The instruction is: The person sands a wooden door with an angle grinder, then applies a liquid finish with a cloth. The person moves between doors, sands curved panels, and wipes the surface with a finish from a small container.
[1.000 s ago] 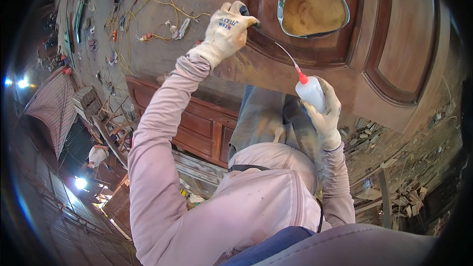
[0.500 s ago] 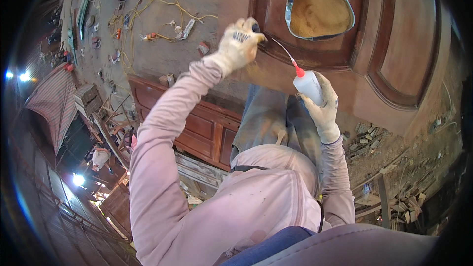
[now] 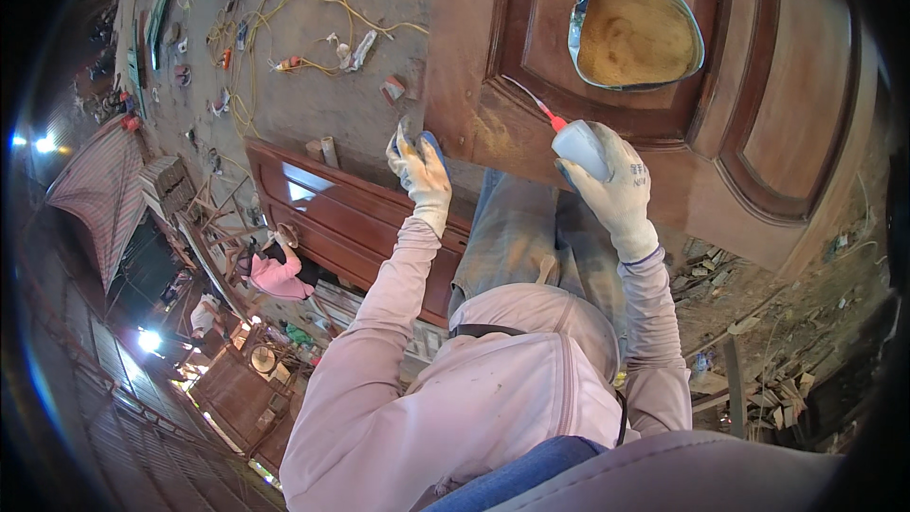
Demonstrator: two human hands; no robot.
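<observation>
My right hand [image 3: 614, 192], in a white work glove, is wrapped round a white squeeze bottle [image 3: 582, 148] with a red cap. Its long thin spout points up and left, over the corner of a moulding on the brown wooden door panel [image 3: 531, 137]. Just off the panel's left edge is my left hand [image 3: 420, 175], gloved too, its fingers bent round a small dark-blue pad [image 3: 435, 148]. Much of that pad is hidden by the fingers. Light-brown dust [image 3: 495, 133] is smeared on the panel's near left corner.
An open foil-edged container [image 3: 637, 33] of tan powder stands on the panel. Another reddish-brown door [image 3: 351, 213] lies lower left, with a person in pink [image 3: 277, 273] beyond it. Yellow cables [image 3: 284, 0] and litter cover the floor; wood scraps [image 3: 782, 398] lie at right.
My left hand has drawn back from above the panel, down and left past its edge. My right hand has shifted slightly, bringing the bottle's spout left. The person in pink has come into fuller view.
</observation>
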